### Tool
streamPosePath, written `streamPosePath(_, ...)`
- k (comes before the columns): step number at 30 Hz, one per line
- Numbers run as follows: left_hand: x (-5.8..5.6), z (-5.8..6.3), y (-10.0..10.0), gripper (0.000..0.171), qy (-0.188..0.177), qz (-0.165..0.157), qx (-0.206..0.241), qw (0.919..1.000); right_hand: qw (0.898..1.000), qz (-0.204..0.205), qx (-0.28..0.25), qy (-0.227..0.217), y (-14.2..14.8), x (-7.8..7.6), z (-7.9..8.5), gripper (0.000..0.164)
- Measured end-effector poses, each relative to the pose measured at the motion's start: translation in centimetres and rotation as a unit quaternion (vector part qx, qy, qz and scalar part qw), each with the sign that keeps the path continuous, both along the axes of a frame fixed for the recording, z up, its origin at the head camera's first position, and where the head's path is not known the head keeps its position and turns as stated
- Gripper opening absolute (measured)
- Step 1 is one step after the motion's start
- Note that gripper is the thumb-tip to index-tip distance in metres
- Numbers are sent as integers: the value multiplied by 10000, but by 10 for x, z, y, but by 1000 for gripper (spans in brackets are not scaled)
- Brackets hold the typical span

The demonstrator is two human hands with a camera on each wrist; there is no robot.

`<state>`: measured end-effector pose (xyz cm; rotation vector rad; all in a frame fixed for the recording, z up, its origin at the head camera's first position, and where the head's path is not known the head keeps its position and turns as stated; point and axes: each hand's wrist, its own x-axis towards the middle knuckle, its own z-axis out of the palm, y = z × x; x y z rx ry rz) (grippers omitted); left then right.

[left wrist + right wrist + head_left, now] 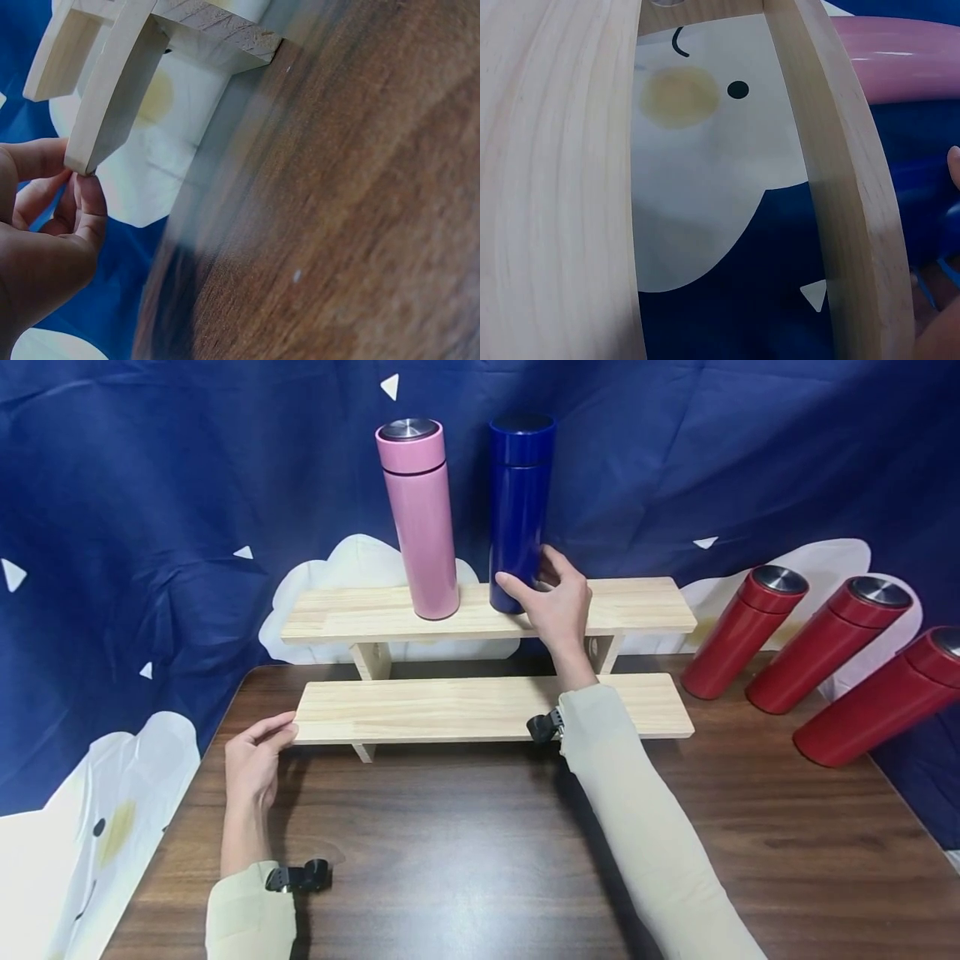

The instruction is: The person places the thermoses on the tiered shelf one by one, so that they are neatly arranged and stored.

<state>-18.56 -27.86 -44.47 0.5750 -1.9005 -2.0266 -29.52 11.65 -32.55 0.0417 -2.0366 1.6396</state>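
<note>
A two-step pale wooden rack (450, 714) stands on the table. On its upper board are a pink thermos bottle (420, 527) and, to the right, a dark blue thermos bottle (517, 514), both upright. My right hand (558, 602) grips the blue bottle near its base, thumb in front and fingers round the right side. My left hand (255, 760) pinches the left end of the lower board between thumb and fingers, as the left wrist view shows with the board end (97, 135). In the right wrist view only part of the right hand (941, 322) shows, beside the blue bottle (930, 202).
Three red thermos bottles (742, 635) stand on the right part of the brown wooden table (450, 852). Close behind the rack hangs a dark blue curtain (225, 468) with white cartoon shapes. The right forearm crosses over the lower board.
</note>
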Motion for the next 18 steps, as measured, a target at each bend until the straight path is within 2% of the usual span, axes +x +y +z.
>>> streamPosePath(10, 0, 2, 2, 29, -89, 72, -3, 9999, 9973, 233, -623, 302, 9, 1, 1, 68)
streamPosePath(18, 1, 2, 3, 26, -80, 102, 46, 9999, 9964, 326, -728, 302, 22, 13, 1, 62)
